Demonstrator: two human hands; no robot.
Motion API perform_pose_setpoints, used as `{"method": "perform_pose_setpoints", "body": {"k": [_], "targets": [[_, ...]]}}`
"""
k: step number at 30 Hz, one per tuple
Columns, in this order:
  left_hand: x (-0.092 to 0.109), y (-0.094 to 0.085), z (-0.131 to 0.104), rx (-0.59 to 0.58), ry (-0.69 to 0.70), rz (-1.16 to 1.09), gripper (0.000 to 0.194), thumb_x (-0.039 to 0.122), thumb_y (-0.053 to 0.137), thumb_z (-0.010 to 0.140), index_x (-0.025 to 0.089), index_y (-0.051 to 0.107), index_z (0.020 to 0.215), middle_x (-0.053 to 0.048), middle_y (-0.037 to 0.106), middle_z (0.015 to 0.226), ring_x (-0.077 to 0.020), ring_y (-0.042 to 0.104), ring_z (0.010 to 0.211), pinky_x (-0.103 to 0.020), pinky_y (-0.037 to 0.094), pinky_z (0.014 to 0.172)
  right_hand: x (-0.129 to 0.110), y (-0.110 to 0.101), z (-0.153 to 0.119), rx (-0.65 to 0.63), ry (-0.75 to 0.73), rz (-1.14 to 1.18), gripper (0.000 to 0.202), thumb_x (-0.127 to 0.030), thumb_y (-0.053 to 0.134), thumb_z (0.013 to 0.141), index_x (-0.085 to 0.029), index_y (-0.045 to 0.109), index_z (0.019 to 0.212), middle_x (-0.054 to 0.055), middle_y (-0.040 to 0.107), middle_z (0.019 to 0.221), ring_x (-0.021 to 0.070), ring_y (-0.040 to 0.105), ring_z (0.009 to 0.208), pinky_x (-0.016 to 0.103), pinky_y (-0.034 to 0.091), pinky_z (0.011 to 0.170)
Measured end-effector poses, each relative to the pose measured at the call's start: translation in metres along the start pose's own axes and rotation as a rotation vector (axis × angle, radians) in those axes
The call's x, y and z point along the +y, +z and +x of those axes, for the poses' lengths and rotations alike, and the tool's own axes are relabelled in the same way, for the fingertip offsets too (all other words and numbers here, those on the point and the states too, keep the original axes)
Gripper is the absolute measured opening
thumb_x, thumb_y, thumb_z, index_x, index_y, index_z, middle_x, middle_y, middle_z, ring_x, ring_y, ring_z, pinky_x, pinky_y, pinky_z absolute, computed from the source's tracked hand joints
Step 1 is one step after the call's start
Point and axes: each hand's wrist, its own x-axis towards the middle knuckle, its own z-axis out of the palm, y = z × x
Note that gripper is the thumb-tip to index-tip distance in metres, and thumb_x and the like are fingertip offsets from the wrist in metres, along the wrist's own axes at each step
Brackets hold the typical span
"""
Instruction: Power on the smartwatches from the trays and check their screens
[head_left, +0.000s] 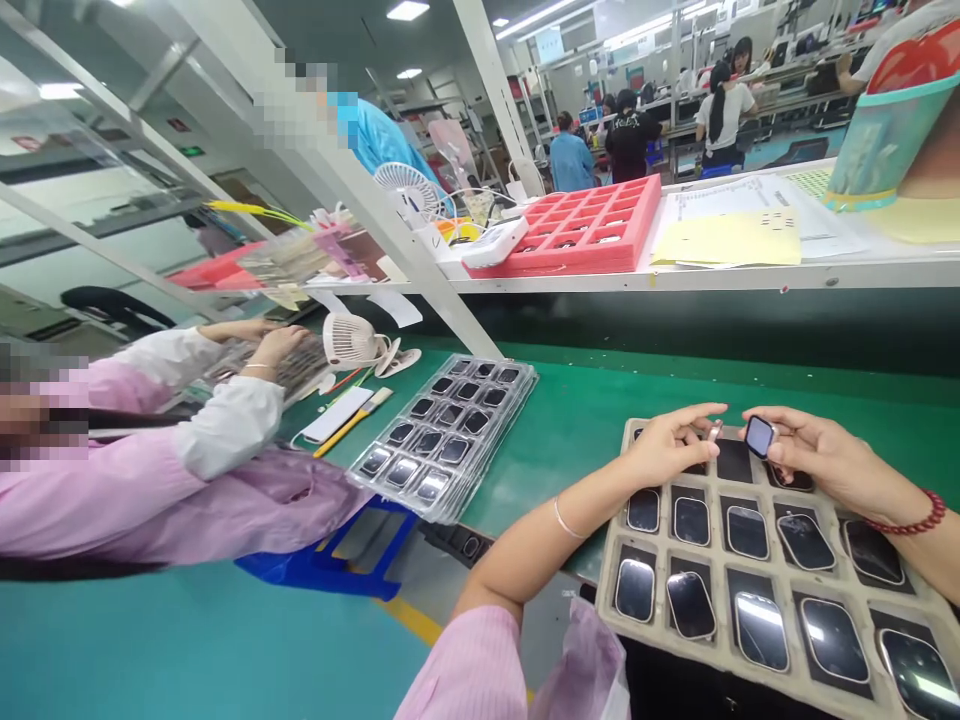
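Note:
My right hand (832, 460) holds a small square watch case with a dark face (760, 437) between thumb and fingers. Just left of it, my left hand (679, 440) pinches a small shiny metallic piece (714, 431), too small to identify. Both hands are over the back rows of a beige compartment tray (709, 648), not touching each other. Rounded dark-faced watch cases (691, 520) lie in the tray's compartments on dark pads. One back compartment (735, 461), between and below my hands, shows only its dark pad.
A stack of clear trays with dark watch faces (451, 452) lies on the green table (577, 400). At left a co-worker's hands (281, 345) work near a small fan (351, 340) and yellow brush (352, 424). Above, a shelf (720, 275) holds a red foam tray (649, 225).

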Motion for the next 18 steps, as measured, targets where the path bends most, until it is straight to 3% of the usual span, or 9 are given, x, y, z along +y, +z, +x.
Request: {"method": "perform_pose_setpoints", "body": {"k": [14,18], "targets": [[0.0026,0.001,-0.0008,-0.02,0.005,-0.024,0.066,0.043,0.075,0.075,0.022,0.056,0.134,-0.007,0.061,0.106,-0.0073,0.053,0.066,-0.025,0.049,0.067,0.0025,-0.0003,-0.0017,-0.031,0.012,-0.059,0.057,-0.048,0.079,0.077,-0.021,0.062,0.124,0.004,0.066,0.085,0.0148,0.057,0.061,0.032,0.055,0.058],[0.0021,0.001,-0.0007,-0.019,-0.004,-0.028,0.065,0.043,0.075,0.075,0.022,0.055,0.133,-0.007,0.06,0.106,-0.0075,0.054,0.066,-0.025,0.049,0.067,0.0048,-0.0016,-0.0007,-0.061,0.018,-0.073,0.061,-0.047,0.077,0.079,-0.022,0.058,0.132,0.003,0.066,0.079,0.0162,0.058,0.061,0.033,0.055,0.061]]}}
